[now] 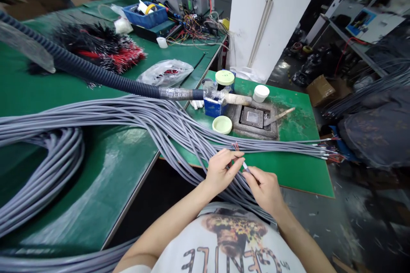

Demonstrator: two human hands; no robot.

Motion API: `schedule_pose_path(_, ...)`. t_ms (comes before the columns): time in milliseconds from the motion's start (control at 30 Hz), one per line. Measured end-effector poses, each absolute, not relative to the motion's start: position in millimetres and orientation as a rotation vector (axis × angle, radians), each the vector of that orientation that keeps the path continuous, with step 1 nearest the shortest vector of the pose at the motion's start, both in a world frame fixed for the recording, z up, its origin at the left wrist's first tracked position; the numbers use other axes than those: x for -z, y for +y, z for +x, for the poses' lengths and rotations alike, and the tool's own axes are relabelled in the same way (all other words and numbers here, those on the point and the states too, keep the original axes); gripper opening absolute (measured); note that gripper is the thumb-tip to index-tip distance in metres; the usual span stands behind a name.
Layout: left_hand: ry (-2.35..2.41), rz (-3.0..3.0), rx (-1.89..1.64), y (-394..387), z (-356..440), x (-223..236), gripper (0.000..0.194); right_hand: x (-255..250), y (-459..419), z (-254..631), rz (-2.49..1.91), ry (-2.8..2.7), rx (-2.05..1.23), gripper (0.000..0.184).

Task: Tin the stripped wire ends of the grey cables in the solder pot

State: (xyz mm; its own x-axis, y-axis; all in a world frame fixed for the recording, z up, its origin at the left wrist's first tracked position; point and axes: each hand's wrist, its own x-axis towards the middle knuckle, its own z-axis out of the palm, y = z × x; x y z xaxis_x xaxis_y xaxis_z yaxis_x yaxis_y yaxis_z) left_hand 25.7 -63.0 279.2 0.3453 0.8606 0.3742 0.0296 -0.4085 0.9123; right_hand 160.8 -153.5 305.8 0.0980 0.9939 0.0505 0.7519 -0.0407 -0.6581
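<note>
My right hand (264, 185) is closed round a grey cable (247, 169) just below its stripped end. A white band shows where the grey jacket stops. My left hand (223, 168) pinches the thin wires of that end, and their reddish tips (236, 146) stick up past the fingers. Under and beside both hands runs a thick bundle of grey cables (179, 121), sweeping in from the left. More cable ends with bare coloured wires (335, 155) lie to the right, at the edge of the green board.
A solder pot (253, 117) with a flat stick across it stands beyond my hands, a ribbed hose (128, 86) reaching over to it. Close by are a pale green lid (222, 124), a white tub (261, 93) and a blue box (214, 107). Black and red wires (99, 47) lie at left.
</note>
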Motion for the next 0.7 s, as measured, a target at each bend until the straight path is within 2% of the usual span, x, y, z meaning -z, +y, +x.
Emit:
schedule_pose_path(200,0.907,1.493,-1.179,-68.2,29.0,-273.3,0.009,-306.5,-153.3,159.2,-1.839,-1.707,-0.565,0.031)
schedule_pose_path(367,0.92,1.227,-1.076,-67.5,32.2,-271.4,0.015,-304.4,-152.8,158.4,-1.855,-1.748,-0.492,0.032)
schedule_pose_path(700,0.889,1.224,-0.884,-51.1,24.3,-283.9,0.017,-301.7,-148.2,157.4,-1.904,-1.891,-0.348,0.034)
